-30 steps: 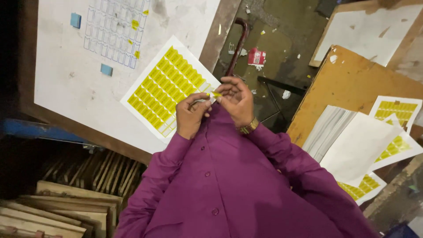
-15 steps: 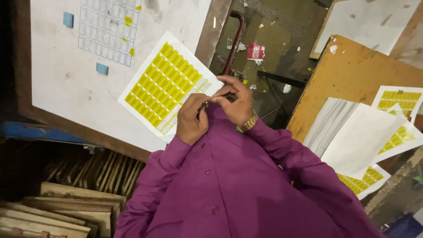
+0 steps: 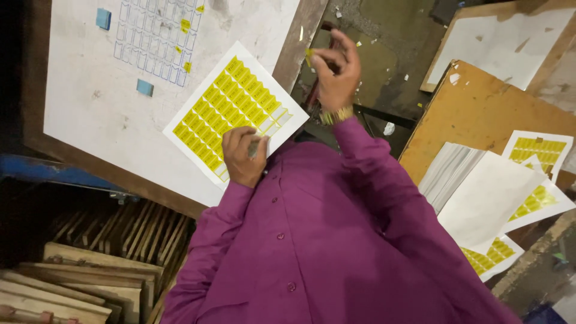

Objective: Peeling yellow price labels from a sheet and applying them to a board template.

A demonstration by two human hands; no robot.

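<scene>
Left hand rests on the yellow label sheet, fingers closed on a small grey tool. Right hand, raised, pinches a yellow label.

We saw a white-topped counter with a dark wooden edge along its near and right sides. Beneath its near edge ran a blue bar, and below that lay a stack of pale wooden slats in deep shadow. Right of the counter, the floor was dark, stained grey-green and littered with small paper scraps. Farther right stood a brown wooden board, and beyond it, at the top right corner, another board faced in white. The light was dim and uneven.
</scene>
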